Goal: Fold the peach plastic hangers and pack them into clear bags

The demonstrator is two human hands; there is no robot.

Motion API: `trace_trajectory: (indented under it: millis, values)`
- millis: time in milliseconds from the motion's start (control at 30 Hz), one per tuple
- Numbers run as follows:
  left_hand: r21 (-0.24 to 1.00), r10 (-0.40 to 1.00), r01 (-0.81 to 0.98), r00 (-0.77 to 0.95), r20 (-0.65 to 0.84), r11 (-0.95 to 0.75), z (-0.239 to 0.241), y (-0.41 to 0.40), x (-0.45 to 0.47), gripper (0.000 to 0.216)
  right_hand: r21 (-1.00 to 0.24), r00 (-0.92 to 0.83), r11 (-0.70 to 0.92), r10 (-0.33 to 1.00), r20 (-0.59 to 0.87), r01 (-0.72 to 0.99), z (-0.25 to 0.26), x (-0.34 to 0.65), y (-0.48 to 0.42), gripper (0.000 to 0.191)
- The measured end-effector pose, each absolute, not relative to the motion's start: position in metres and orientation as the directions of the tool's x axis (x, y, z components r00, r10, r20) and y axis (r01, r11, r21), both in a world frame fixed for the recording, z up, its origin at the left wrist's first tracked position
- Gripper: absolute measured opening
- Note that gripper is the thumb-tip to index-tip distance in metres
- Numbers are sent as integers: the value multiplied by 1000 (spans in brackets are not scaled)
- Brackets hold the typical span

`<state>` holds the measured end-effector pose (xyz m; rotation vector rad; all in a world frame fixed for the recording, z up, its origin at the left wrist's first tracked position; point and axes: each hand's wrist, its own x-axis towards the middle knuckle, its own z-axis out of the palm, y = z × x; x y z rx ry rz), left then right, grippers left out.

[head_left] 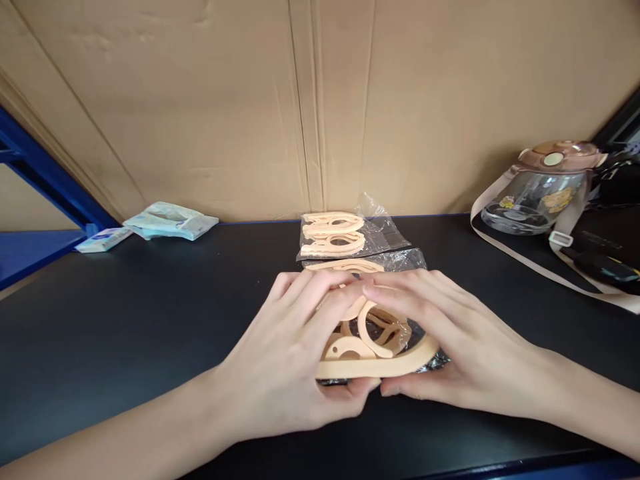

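Note:
A peach-coloured plastic folding hanger [370, 367] lies low over the front of the black table, with its curved arm toward me and a hook-like piece behind it. My left hand [280, 357] wraps its left side, thumb below and fingers over the top. From the right, my right hand [470, 343] closes around the other end, thumb also below. The fingertips of both hands meet above the hanger and hide part of it. Clear plastic film shows beside and behind it. Just beyond my fingers is a clear bag [407, 259] with more peach pieces, partly covered.
Farther back lies another clear bag of folded hangers [334, 235]. At the left rear are a light-blue tissue pack [173, 223] and a smaller packet [103, 240]. A strapped water bottle [540, 193] stands at the right rear, near a dark object [607, 267]. Cardboard [225, 107] backs the table.

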<state>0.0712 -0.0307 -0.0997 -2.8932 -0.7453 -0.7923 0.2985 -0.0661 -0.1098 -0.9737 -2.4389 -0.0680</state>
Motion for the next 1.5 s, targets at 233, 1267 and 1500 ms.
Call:
trace_trajectory:
  millis: [233,1267,1500]
  values:
    - [170,478,462,713,513,-871,-107,-30,68,55,-207,-603,720,676,423,663,-108,298,-67,79]
    - [317,590,534,800,110,-784,-131,-5,52,71,-718,-495,322,868,-37,617,-96,366,-26,52]
    - [324,572,512,810,126,-796,-133,-2,49,71,-708,-542,368,840,-26,603,-109,364,-24,77]
